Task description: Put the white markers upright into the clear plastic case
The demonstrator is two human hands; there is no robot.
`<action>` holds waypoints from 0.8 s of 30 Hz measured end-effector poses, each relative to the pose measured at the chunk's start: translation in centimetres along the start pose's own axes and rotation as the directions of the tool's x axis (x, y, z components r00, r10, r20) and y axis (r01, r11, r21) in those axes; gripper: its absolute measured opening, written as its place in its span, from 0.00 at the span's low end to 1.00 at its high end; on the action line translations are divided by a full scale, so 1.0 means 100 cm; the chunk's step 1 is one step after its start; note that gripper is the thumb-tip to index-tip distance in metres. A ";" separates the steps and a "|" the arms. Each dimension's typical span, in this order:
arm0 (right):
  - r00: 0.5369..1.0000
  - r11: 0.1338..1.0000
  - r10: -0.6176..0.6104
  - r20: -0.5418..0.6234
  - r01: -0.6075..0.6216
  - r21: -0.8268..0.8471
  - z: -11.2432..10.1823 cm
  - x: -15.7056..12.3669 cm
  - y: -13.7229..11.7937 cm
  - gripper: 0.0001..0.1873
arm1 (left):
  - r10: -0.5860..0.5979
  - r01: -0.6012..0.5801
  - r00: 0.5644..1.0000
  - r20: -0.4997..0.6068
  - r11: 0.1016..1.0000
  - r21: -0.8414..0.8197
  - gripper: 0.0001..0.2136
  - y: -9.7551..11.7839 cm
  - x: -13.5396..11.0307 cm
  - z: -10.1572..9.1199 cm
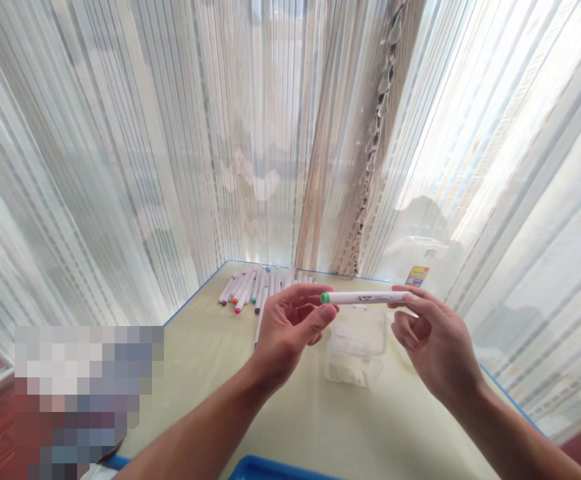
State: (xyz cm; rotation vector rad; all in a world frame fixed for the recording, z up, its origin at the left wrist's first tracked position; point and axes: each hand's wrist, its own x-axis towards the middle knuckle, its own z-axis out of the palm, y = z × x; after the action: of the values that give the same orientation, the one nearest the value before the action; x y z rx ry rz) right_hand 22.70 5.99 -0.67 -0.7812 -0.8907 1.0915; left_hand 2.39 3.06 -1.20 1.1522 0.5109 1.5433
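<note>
A white marker pen with a green end and small dark print lies level between my two hands, raised above the table. My left hand pinches its green end between thumb and fingers. At the white end, my right hand grips it with thumb and forefinger, the other fingers curled. Below the marker stands a clear plastic box with its lid up. Behind my left hand lies a loose pile of white markers with ends in several colours, partly hidden by that hand.
The pale green table has a blue edge. A blue tray rim shows at the front. At the back right stands a clear case with a yellow label. Striped sheer curtains hang behind the table. A blurred patch covers the lower left.
</note>
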 end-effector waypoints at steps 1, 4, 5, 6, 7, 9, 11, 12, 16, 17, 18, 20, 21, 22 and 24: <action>1.000 1.000 -0.001 0.006 0.001 0.002 0.000 0.000 0.000 0.11 | 0.004 -0.004 1.000 0.004 1.000 0.003 0.11 0.000 0.000 0.000; 1.000 1.000 -0.001 0.019 0.001 0.005 0.000 0.001 -0.001 0.12 | 0.017 -0.017 1.000 0.014 1.000 0.013 0.10 -0.002 0.000 -0.002; 1.000 1.000 -0.004 0.018 0.003 0.005 0.000 0.001 -0.001 0.12 | 0.018 -0.018 1.000 0.013 1.000 0.016 0.09 -0.002 0.000 -0.002; 1.000 1.000 -0.008 0.016 0.008 0.004 0.000 0.001 -0.002 0.12 | 0.019 -0.019 1.000 0.010 1.000 0.021 0.10 -0.002 0.000 -0.002; 1.000 1.000 -0.013 0.016 0.013 0.004 0.001 0.000 -0.002 0.11 | 0.018 -0.018 1.000 0.005 0.999 0.027 0.10 -0.003 0.000 -0.002; 0.999 1.000 -0.024 0.021 0.024 0.005 0.001 0.000 -0.004 0.11 | 0.016 -0.015 1.000 -0.008 0.999 0.039 0.10 -0.002 0.001 -0.002; 0.999 1.000 -0.026 0.031 0.026 0.008 0.001 -0.001 -0.004 0.10 | 0.014 -0.013 1.000 -0.015 0.999 0.044 0.10 -0.002 0.001 -0.002; 0.999 1.000 -0.025 0.036 0.025 0.010 0.001 -0.001 -0.005 0.10 | 0.012 -0.011 1.000 -0.016 0.999 0.045 0.11 -0.001 0.001 -0.002; 0.999 1.000 -0.014 0.041 0.013 0.014 0.000 -0.001 -0.004 0.10 | -0.004 0.005 1.000 -0.019 0.999 0.052 0.12 -0.001 0.001 -0.002; 0.999 1.000 -0.013 0.037 0.012 0.014 0.000 0.000 -0.004 0.10 | -0.007 0.008 1.000 -0.018 0.999 0.053 0.13 -0.001 0.001 -0.002; 0.999 1.000 -0.013 0.033 0.013 0.013 0.000 0.000 -0.003 0.10 | -0.006 0.007 1.000 -0.016 0.999 0.053 0.12 -0.001 0.001 -0.002; 1.000 1.000 -0.014 0.028 0.014 0.009 0.000 0.000 -0.003 0.10 | -0.004 0.005 1.000 -0.016 0.999 0.051 0.12 -0.001 0.001 -0.001; 1.000 1.000 -0.015 0.027 0.015 0.006 0.000 0.000 -0.003 0.10 | -0.003 0.004 1.000 -0.022 0.999 0.049 0.13 -0.001 0.001 -0.001; 0.999 1.000 -0.017 0.027 0.017 0.003 0.000 0.000 -0.003 0.10 | -0.002 0.003 1.000 -0.030 0.999 0.048 0.13 -0.001 0.001 -0.001; 0.999 1.000 -0.021 0.025 0.021 -0.005 0.001 0.001 -0.003 0.10 | -0.004 0.006 0.999 -0.043 0.999 0.046 0.13 -0.001 0.002 -0.001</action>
State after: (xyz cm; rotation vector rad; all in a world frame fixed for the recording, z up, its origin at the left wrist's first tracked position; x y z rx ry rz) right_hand 22.77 5.97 -0.39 -0.7620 -0.9211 1.0826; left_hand 2.36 3.27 -1.29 1.1540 0.5800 1.5612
